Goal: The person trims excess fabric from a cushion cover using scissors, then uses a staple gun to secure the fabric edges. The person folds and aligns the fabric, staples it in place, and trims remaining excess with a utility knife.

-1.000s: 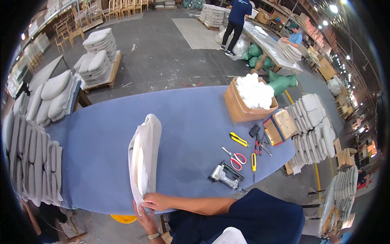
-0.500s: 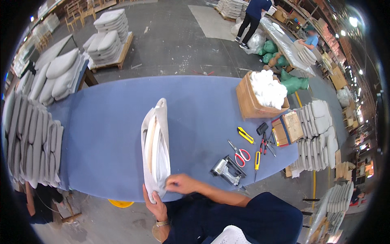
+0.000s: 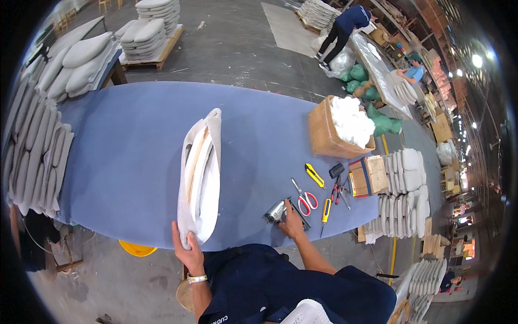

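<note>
A grey-covered seat cushion (image 3: pixel 216 162) stands on its edge on the blue table (image 3: pixel 124 162). Its fabric gapes along the top, showing white padding and a thin wood-coloured board edge inside. At the near end, my left hand (image 3: pixel 190 254) grips it between thumb and fingers. My right hand (image 3: pixel 292 223) is closed around the handle of a silver and black staple gun (image 3: pixel 275 211), which still lies at the table's near side. Just beyond that hand are red-handled scissors (image 3: pixel 308 201) and a yellow screwdriver (image 3: pixel 326 210).
Farther right lie a yellow utility knife (image 3: pixel 314 175), pliers (image 3: pixel 335 191) and a small carton (image 3: pixel 369 176). A cardboard box of white stuffing (image 3: pixel 326 129) stands behind them. Stacked grey cushions (image 3: pixel 38 151) line the left end, more (image 3: pixel 404 200) the right. Two people work at a far table.
My right hand has left the cushion's near end and moved right onto the staple gun. The left hand keeps its hold on the cushion. The whole view has shifted slightly.
</note>
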{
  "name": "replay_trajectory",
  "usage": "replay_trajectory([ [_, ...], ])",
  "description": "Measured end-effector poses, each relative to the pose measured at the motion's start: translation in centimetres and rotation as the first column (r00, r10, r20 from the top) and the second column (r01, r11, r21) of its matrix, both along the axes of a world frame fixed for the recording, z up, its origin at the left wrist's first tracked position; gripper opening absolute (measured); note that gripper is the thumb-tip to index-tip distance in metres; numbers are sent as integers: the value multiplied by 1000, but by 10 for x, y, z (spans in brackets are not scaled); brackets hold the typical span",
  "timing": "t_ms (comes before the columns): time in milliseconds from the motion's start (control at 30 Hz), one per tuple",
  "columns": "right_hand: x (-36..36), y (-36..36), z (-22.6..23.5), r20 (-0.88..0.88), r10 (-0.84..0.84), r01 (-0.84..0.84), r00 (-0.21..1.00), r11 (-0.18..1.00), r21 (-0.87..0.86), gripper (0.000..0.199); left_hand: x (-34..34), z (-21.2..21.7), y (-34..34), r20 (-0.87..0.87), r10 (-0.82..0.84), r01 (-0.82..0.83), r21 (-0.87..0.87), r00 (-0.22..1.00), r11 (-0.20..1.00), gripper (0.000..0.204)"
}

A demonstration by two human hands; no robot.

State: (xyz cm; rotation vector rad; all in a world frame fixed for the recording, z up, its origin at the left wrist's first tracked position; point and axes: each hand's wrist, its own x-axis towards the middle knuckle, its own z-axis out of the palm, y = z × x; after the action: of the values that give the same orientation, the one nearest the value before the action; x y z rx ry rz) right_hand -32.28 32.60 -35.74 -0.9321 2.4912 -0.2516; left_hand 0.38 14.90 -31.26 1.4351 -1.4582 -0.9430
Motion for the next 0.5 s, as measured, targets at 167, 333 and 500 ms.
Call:
replay_trajectory([
  [167, -2, -34, 42, 315, 1, 72, 949, 973, -221, 77, 3, 0, -1, 6, 3, -3, -13, 1000, 1000, 55],
  [333, 51, -59, 98, 613, 31, 246, 790, 899, -362, 50, 5, 1, 5, 57, -30, 29, 5, 998, 1000, 59],
  [500, 91, -95, 143, 509, 445, -152, 737, 843, -516, 47, 5, 3, 7, 160, 12, -7, -33, 987, 999, 64],
])
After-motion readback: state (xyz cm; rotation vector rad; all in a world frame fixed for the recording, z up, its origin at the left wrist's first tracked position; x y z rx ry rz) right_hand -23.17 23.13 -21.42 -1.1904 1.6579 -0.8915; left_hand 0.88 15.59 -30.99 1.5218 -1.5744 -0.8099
